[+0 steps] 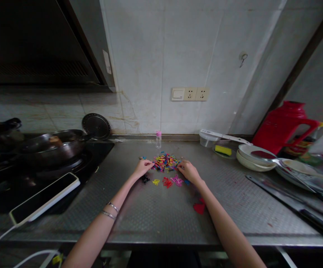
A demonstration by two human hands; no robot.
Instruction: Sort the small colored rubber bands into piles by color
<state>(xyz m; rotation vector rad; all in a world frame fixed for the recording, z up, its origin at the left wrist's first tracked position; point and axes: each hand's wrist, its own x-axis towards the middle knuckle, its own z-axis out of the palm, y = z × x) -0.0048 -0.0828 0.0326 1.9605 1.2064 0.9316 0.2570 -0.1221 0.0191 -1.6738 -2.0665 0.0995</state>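
A heap of small multicoloured elastic bands (pixel 165 162) lies on the metal counter between my hands. My left hand (pixel 144 167) is at the heap's left edge, thumb and fingers pinched together. At its right edge my right hand (pixel 188 170) has its fingers bent in a pinch. What either pinch holds is too small to make out. In front of the heap lie small single-colour piles: black bands (pixel 145 179), yellow bands (pixel 156 182), red bands (pixel 167 182) and pink bands (pixel 177 181). Some blue bands (pixel 187 182) show beside my right hand.
Behind the heap stands a small clear bottle (pixel 158 140) with a pink cap. A red object (pixel 199 207) lies by my right forearm. Bowls (pixel 254 163), a long knife (pixel 275 191) and a red thermos (pixel 281 126) are right; a phone (pixel 45 197) and pan (pixel 52 149) left.
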